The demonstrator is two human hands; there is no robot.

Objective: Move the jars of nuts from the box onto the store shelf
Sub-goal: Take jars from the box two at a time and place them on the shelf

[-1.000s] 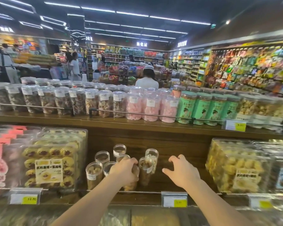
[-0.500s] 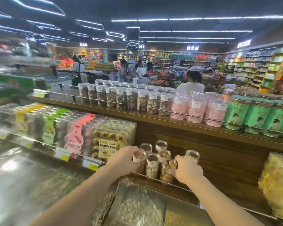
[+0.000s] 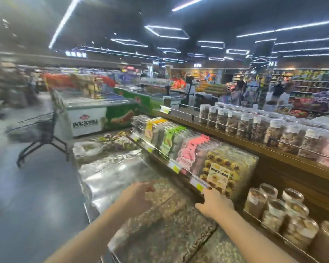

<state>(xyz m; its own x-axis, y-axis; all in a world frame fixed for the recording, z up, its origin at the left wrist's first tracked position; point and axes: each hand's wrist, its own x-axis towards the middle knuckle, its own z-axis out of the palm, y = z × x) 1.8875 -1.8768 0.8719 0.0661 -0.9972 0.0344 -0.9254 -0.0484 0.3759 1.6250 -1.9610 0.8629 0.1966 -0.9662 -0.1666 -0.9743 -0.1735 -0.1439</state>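
Several clear jars of nuts (image 3: 273, 209) stand grouped on the lower wooden store shelf (image 3: 292, 186) at the right. My left hand (image 3: 135, 196) hovers above the clear-covered bulk bins, fingers spread, holding nothing. My right hand (image 3: 215, 203) is empty too, fingers apart, just left of the jars and below the shelf's price rail. The box is not in view. The picture is blurred by head motion.
A shopping cart (image 3: 44, 133) stands in the aisle at left, next to a chest freezer (image 3: 87, 114). Bulk bins under clear plastic (image 3: 122, 173) lie below my hands. Packaged pastries (image 3: 222, 168) fill the lower shelf; more jars (image 3: 254, 126) line the top shelf. People stand far behind.
My head has swung left, so the aisle and cart now show. Both hands let go of the jars and drew back left, away from the shelf.
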